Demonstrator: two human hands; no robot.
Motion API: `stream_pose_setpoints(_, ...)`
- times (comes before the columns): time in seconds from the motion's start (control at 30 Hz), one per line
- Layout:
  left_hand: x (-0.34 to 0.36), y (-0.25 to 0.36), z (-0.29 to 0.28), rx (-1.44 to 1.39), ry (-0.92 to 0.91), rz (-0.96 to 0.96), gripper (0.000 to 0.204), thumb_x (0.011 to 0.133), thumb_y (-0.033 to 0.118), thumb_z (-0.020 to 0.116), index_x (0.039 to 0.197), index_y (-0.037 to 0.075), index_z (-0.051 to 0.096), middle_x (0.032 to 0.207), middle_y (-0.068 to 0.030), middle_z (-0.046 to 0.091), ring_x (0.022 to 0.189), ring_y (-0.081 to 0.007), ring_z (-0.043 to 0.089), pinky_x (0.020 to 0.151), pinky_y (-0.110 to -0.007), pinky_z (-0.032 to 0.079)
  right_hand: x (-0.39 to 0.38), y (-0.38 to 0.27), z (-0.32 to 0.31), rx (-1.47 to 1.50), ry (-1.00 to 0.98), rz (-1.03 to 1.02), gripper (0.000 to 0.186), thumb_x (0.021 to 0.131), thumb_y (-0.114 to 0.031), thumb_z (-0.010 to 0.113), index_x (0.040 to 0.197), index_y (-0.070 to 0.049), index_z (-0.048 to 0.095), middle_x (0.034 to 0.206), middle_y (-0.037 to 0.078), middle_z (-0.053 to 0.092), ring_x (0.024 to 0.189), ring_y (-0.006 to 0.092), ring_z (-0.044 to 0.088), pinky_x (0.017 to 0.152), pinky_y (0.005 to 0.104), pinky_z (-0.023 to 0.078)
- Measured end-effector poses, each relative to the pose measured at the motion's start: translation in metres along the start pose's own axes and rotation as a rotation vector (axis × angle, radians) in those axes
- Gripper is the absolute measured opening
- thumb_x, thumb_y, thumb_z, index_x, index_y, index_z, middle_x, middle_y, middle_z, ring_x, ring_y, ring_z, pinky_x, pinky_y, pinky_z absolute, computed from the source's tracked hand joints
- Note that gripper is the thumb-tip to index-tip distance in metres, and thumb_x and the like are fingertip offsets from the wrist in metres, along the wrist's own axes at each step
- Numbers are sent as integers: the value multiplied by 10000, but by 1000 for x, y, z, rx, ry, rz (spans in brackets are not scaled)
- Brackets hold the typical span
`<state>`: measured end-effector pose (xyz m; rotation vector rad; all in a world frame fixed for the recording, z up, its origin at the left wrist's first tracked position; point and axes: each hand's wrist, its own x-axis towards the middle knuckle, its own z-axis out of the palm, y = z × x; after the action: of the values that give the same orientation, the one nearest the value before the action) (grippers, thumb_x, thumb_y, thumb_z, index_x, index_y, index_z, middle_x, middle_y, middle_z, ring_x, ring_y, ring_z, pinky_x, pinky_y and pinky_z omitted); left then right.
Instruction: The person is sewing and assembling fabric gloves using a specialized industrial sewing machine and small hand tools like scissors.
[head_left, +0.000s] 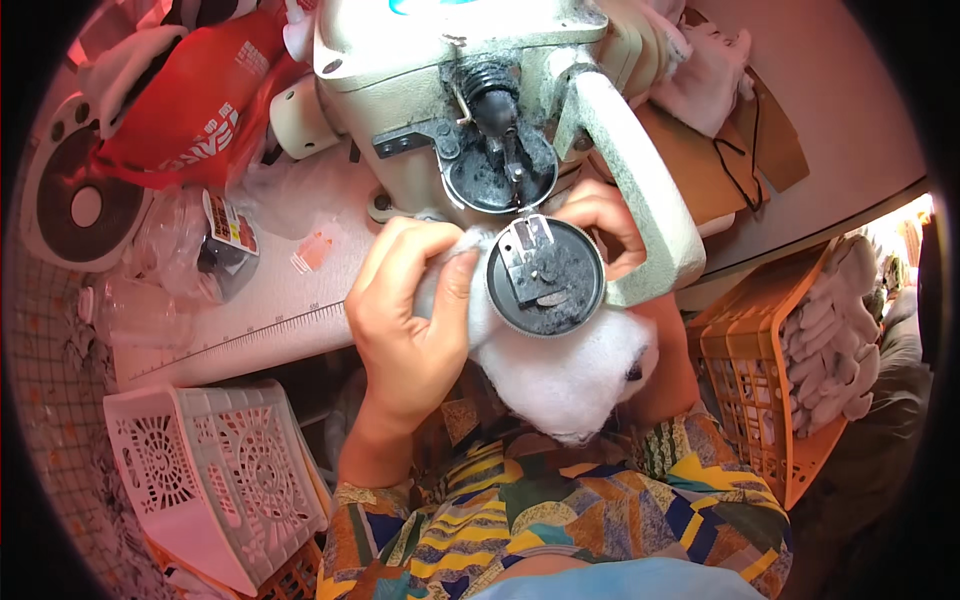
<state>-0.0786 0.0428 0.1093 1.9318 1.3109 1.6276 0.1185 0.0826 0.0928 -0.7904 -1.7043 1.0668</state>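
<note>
A white plush piece [565, 375] hangs below the round black disc [547, 285] of a cream-coloured sewing machine [400, 150]. Near its right edge is a small dark spot. My left hand [405, 300] pinches the plush between thumb and fingers, just left of the disc. On the disc's other side, the bent fingers of my right hand [612, 228] close on the plush at the seam point; the disc and the machine's curved arm [640, 170] partly cover this hand. A second black disc [500, 175] sits directly above, its rim meeting the lower one.
At left stand a white plastic basket [225, 470], a clear plastic bottle [140, 312] and a red bag [200, 100]. An orange crate [745, 370] full of pale plush pieces [830, 335] stands at right. White plush [700, 75] lies on brown cardboard [780, 140] behind the machine.
</note>
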Motion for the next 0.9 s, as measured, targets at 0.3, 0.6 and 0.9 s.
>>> stream_pose_setpoints(0.3,-2,-5,-3,27,146,173,145,764,-51,698,876,-29,609,801,-118,599,728,-223,575,682,-308,474,25,19,8,162,17,-208,119,825,-102,700,846,13,678,779,58,634,703,118,571,634,256,445)
stream_pose_setpoints(0.6,5,-7,15,-176,141,84,108,796,-56,674,860,-33,589,801,-117,603,733,-210,583,690,-290,472,11,-1,12,486,233,-29,147,813,-37,710,937,25,661,822,36,661,749,75,598,667,219,489)
stream_pose_setpoints(0.9,5,-8,21,-289,156,80,99,810,-33,680,853,-35,591,806,-115,613,730,-202,588,686,-281,475,3,7,21,541,402,38,164,819,-84,729,938,12,669,829,51,673,740,100,618,666,234,503)
